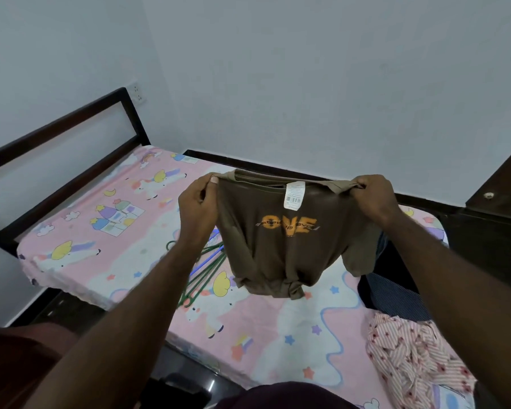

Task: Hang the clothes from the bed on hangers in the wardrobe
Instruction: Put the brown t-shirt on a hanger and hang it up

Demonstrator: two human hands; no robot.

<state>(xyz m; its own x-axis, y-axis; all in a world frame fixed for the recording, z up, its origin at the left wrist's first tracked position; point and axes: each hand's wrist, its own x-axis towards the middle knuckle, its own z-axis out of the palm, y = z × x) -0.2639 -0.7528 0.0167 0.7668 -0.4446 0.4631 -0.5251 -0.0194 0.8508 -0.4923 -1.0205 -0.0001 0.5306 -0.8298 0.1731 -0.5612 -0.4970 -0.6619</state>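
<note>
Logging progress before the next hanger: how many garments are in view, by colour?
Brown T-shirt, held up over the bed: 1
Dark striped garment, on the bed: 1
Pink striped garment, on the bed: 1
Total: 3, though the dark heap may hide more.

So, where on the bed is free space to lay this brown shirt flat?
Free: the sheet between headboard and hangers, and the near strip between hangers and pink striped garment. Crowded: the right edge, with dark clothes piled.
</note>
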